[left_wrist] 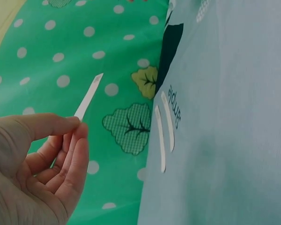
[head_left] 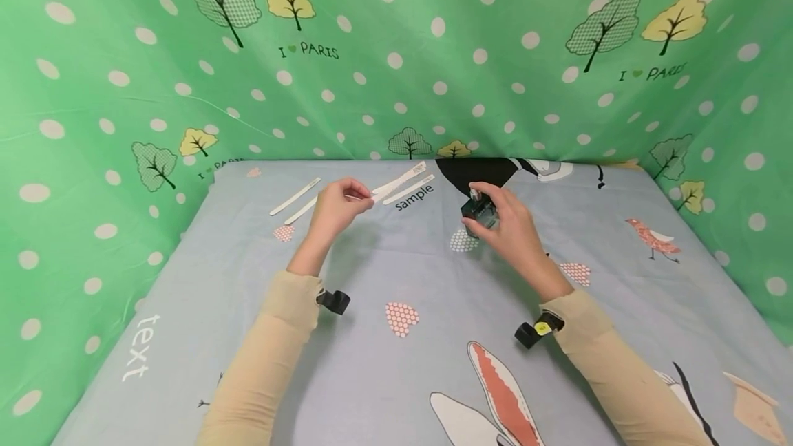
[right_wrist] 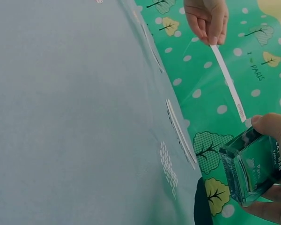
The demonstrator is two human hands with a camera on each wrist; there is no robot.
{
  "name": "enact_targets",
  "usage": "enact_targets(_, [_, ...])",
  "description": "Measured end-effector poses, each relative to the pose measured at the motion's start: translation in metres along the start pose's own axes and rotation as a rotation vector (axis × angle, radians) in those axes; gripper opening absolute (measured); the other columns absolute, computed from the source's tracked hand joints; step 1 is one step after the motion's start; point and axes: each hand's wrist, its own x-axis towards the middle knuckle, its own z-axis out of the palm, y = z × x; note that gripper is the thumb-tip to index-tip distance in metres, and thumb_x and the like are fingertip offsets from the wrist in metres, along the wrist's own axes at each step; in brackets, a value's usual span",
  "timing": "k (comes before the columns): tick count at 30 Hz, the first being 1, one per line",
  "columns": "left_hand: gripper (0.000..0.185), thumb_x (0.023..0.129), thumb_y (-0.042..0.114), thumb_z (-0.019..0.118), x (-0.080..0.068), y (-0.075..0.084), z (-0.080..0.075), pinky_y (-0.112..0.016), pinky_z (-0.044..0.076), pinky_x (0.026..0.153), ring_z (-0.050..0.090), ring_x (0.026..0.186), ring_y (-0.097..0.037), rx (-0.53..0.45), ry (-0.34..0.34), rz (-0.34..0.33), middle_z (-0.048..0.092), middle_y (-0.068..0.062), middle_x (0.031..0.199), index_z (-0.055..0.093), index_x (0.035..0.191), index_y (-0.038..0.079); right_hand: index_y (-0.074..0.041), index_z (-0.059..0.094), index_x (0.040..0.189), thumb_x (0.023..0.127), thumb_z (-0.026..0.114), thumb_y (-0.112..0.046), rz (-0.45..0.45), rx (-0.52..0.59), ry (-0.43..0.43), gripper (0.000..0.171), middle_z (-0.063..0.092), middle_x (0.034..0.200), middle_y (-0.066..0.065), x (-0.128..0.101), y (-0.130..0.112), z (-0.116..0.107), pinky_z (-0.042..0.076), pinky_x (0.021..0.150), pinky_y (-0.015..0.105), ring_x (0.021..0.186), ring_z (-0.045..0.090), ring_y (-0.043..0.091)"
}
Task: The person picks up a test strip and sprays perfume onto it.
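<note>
A makeshift home recording booth. Green polka-dot cloth [head_left: 396, 54] printed with trees walls in the far side, left and right. A cartoon-printed bedsheet [head_left: 396, 281] covers the bench.

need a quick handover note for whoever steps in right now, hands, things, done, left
Left hand: pinches one white paper test strip, lifted off the table, tip pointing toward the bottle.
Right hand: grips a small dark glass perfume bottle, finger at its top.
Table: three more strips lie at the far edge.
Done: strip and bottle picked up and brought close.
Left: no spray is visible; probably spray the held strip, then the lying ones.
</note>
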Motion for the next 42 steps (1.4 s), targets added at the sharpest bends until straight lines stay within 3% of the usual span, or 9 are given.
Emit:
enact_targets(6, [0.017,0.089,0.013,0.072,0.002,-0.009,-0.014,-0.027,0.053,0.075,0.07,0.094,-0.026,-0.006,0.028,-0.028,0.071,-0.015,0.103,0.068,0.101,0.003,-0.018,0.054,0.138,0.081,0.084,-0.022,0.003,0.007,0.0,0.064,0.063,0.129,0.012,-0.002,0.002,0.0,0.053,0.094,0.052,0.118,0.06,0.032])
enact_targets(20, [0.022,0.09,0.013,0.069,0.01,-0.039,-0.052,-0.016,0.054,0.069,0.062,0.073,0.0,-0.019,0.115,-0.096,0.069,-0.012,0.102,0.067,0.108,0.0,-0.018,0.054,0.138,0.08,0.084,-0.023,-0.001,0.007,0.004,0.065,0.063,0.128,0.012,-0.004,0.004,0.0,0.053,0.095,0.053,0.118,0.061,0.032])
enact_targets(25, [0.025,0.089,0.013,0.069,0.013,-0.051,-0.068,-0.013,0.054,0.069,0.06,0.067,0.006,-0.035,0.154,-0.124,0.067,-0.004,0.093,0.066,0.108,-0.002,-0.018,0.054,0.138,0.08,0.085,-0.022,-0.001,0.007,0.007,0.065,0.064,0.129,0.012,-0.004,0.006,0.0,0.052,0.096,0.053,0.118,0.061,0.032])
enact_targets(33, [0.025,0.089,0.013,0.071,0.015,-0.071,-0.09,-0.011,0.056,0.069,0.062,0.064,0.005,-0.101,0.197,-0.224,0.059,0.016,0.072,0.065,0.108,-0.001,-0.018,0.054,0.138,0.08,0.084,-0.022,-0.026,0.016,0.014,0.065,0.064,0.129,0.01,-0.005,0.008,0.001,0.053,0.095,0.05,0.116,0.061,0.03])
enact_targets(42, [0.018,0.09,0.013,0.07,0.018,-0.099,-0.113,-0.011,0.056,0.069,0.063,0.064,0.005,-0.19,0.269,-0.347,0.059,0.019,0.066,0.063,0.105,0.006,-0.017,0.055,0.138,0.08,0.085,-0.021,-0.024,0.008,0.006,0.065,0.064,0.128,0.011,-0.007,0.012,0.003,0.054,0.094,0.05,0.116,0.062,0.03])
